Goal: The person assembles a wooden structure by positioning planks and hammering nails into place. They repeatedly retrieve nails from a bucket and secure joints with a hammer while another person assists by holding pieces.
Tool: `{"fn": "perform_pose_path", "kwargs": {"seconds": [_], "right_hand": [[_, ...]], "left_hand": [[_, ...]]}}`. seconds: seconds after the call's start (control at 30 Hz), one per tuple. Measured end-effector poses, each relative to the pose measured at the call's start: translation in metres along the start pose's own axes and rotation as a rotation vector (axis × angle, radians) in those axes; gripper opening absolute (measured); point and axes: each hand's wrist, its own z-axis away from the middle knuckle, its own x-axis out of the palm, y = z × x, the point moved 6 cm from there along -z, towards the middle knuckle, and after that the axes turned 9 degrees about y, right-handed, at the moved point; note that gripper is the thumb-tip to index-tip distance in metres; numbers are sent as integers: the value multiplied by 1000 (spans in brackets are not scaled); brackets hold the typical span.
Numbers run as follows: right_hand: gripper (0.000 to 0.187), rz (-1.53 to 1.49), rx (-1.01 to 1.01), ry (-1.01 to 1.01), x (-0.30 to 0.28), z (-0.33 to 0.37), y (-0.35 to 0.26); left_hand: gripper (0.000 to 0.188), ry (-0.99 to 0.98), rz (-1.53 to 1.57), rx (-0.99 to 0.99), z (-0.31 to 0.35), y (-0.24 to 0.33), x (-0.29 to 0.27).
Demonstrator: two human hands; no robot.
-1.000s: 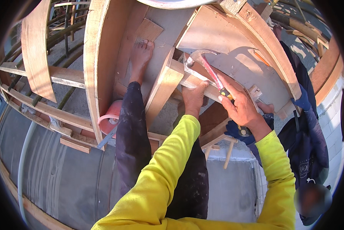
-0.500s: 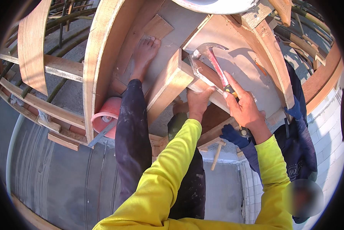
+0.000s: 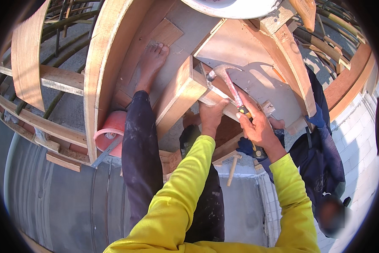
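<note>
My right hand (image 3: 259, 131) is closed around the handle of a claw hammer (image 3: 230, 84), which has a worn red shaft and a black-and-yellow grip. The hammer's head is over the far end of a narrow wooden batten (image 3: 217, 96); whether it touches is hard to tell. My left hand (image 3: 211, 117) grips that batten nearer to me, thumb along the top and fingers mostly hidden below. Left of it, a thick upright wooden panel (image 3: 181, 95) meets the batten at a corner.
A red bucket (image 3: 113, 131) with a metal straightedge (image 3: 107, 151) stands left of my leg. A co-worker's gloved hand (image 3: 249, 146) is close below my right hand. Curved wooden formwork (image 3: 98, 71) rises at left, and a white basin (image 3: 236, 9) sits at the far edge.
The hammer head has come down closer to the batten with my right hand. My left hand keeps its hold. The whole view has shifted slightly, and the co-worker's head has moved.
</note>
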Motion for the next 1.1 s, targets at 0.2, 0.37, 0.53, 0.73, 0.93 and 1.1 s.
{"fn": "perform_pose_path", "kwargs": {"seconds": [0.2,0.37,0.53,0.73,0.93,1.1], "right_hand": [[60,-177,0,319,5,5,0],[61,-135,37,269,20,32,23],[61,-185,35,397,4,55,40],[63,76,45,362,-20,88,80],[63,92,109,377,-37,106,108],[59,-44,80,635,-68,138,129]], "left_hand": [[56,25,-18,-42,6,3,0],[53,-22,-47,-12,8,14,2],[48,-57,-156,111,5,21,2],[45,-73,-227,185,-2,13,-4],[59,-64,-220,50,0,19,-1],[68,-97,-301,57,3,19,-4]]}}
